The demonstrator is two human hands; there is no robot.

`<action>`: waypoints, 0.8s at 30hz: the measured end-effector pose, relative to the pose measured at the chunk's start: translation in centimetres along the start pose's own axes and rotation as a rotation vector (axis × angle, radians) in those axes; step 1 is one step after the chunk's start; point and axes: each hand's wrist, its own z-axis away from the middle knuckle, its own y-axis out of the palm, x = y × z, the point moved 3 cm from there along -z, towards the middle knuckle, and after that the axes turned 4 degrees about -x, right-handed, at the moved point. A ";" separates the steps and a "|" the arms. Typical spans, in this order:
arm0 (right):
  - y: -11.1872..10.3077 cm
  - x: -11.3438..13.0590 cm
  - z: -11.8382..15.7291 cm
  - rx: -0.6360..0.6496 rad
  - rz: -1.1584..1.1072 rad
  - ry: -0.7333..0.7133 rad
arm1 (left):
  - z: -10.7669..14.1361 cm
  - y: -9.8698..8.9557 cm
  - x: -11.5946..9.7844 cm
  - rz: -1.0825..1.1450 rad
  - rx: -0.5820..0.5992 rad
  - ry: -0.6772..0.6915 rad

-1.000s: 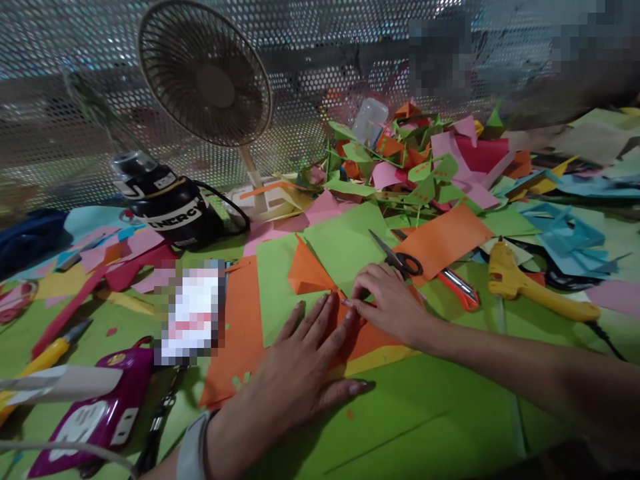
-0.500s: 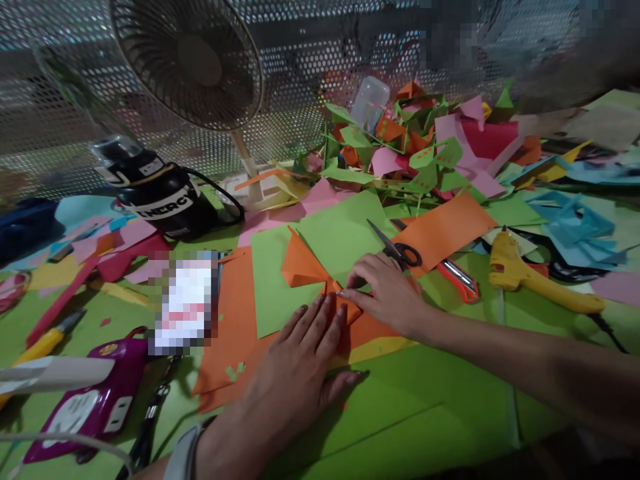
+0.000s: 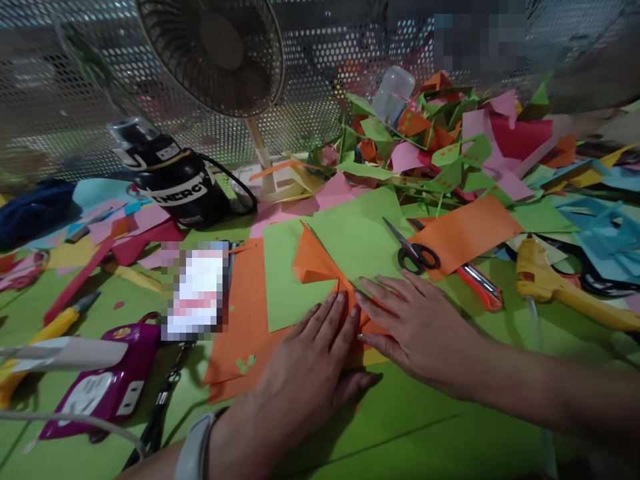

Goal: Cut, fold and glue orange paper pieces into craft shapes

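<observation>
A folded orange paper piece point(image 3: 314, 259) lies over light green sheets point(image 3: 350, 230), with one pointed flap standing up at its far left. My left hand point(image 3: 313, 360) is flat, its fingertips pressing the near part of this paper. Beside it my right hand point(image 3: 415, 327) also lies flat, fingers stretched and slightly spread across the right side of the orange folds. Both hands cover much of the folded part. Under the green sheet, larger orange sheets point(image 3: 237, 313) show at the left. Black-handled scissors point(image 3: 413, 253) rest just beyond my right hand.
A red box cutter point(image 3: 483, 287) and a yellow glue gun point(image 3: 545, 277) lie at right. A phone point(image 3: 197, 290), a purple power strip point(image 3: 103, 380) and a yellow-handled tool point(image 3: 50, 337) are at left. Behind stand a black bottle point(image 3: 183, 187), a fan point(image 3: 220, 47) and a paper-scrap heap point(image 3: 425, 140).
My right hand has gone from pinching at the orange fold to lying flat on it with fingers extended. The left hand stays pressed on the paper. The view has shifted slightly.
</observation>
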 end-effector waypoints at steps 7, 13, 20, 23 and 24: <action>0.4 -0.2 -0.1 0.024 0.004 -0.004 | 0.1 0.0 0.0 0.021 0.000 -0.007; 0.5 0.0 -0.1 0.010 0.011 0.006 | 0.2 0.1 0.0 -0.003 -0.035 -0.006; 0.6 0.0 -0.1 0.005 -0.003 0.006 | 0.3 0.3 0.0 -0.009 -0.042 -0.002; 0.7 0.0 -0.2 0.009 0.005 0.010 | 0.2 0.2 0.0 -0.021 -0.041 0.004; 0.7 0.1 -0.2 0.012 0.003 0.011 | 0.2 0.1 0.0 -0.024 -0.042 0.006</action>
